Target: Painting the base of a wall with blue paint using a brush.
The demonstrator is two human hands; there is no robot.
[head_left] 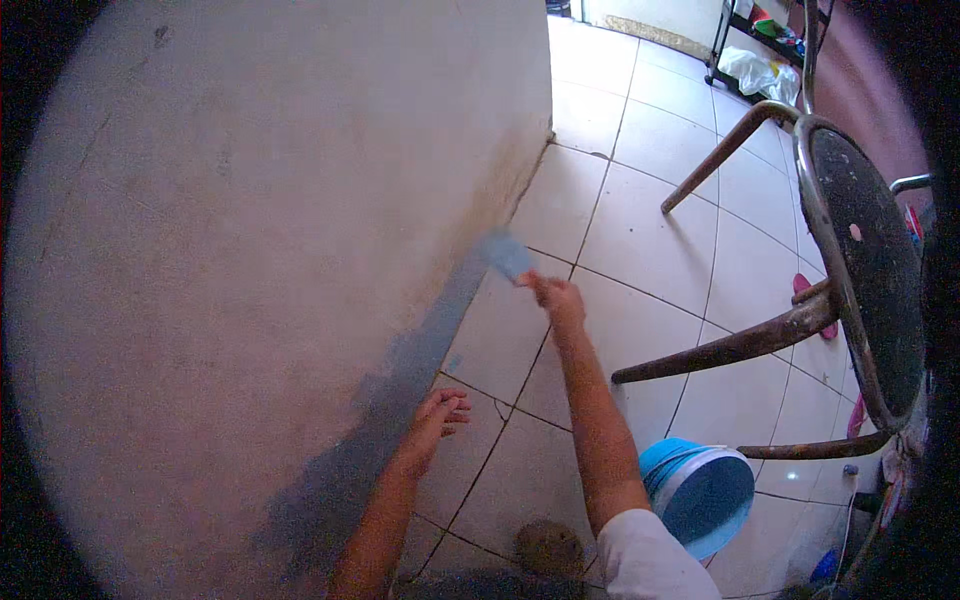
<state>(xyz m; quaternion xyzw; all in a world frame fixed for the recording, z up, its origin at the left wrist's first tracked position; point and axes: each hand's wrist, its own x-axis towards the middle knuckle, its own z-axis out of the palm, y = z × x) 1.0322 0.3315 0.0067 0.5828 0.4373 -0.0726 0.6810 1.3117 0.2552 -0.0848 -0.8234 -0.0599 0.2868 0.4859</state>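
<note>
My right hand [560, 300] is closed round the handle of a wide paintbrush [507, 254]. Blurred by motion, the brush's blue-grey head is at the foot of the wall [250, 220], beside the floor line. A blue-grey painted band [410, 375] runs along the wall's lower edge from near the brush toward me, with an uneven upper border. Nothing is in my left hand [438, 415]; its fingers are loosely bent and apart, close to the painted band. To the right of my right forearm is a blue bucket [652, 460] with a white rim, its inside bluish.
A round-seated metal chair [870, 270] stands at the right, its brown legs reaching over the white tiled floor [660, 230]. A wheeled rack [765, 35] with a white plastic bag [757, 72] is at the far right. Near the chair lies a pink slipper [828, 325].
</note>
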